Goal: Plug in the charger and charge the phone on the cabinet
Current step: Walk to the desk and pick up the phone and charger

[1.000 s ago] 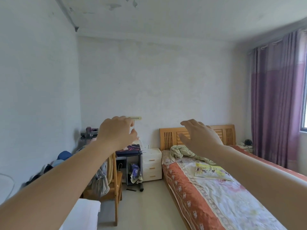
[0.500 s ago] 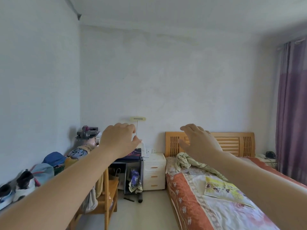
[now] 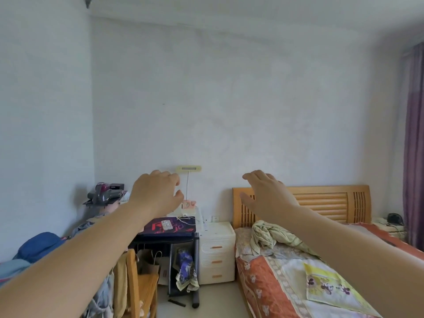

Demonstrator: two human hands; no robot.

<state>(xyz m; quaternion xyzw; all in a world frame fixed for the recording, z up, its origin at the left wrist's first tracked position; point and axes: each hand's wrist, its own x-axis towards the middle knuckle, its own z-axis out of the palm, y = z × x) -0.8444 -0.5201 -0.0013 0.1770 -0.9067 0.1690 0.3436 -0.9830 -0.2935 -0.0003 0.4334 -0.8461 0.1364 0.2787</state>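
Note:
A phone [image 3: 166, 224] in a pale case lies on a dark mat on the small desk [image 3: 169, 236] against the far wall. A white charger cable [image 3: 184, 218] curls beside it. A white cabinet with drawers [image 3: 216, 251] stands between the desk and the bed, with a wall socket [image 3: 215, 218] just above it. My left hand [image 3: 156, 193] and my right hand [image 3: 266, 196] are both stretched out in front of me, far from these things, fingers loosely spread and holding nothing.
A bed [image 3: 298, 271] with a wooden headboard [image 3: 321, 203] fills the right side. A wooden chair [image 3: 137, 281] draped with clothes stands at lower left. Bags and clothes pile along the left wall. Purple curtains [image 3: 414, 145] hang at the far right.
The view has swung left and drawn closer to the far wall. The desk, phone and cabinet show more clearly. Both hands stay raised and empty.

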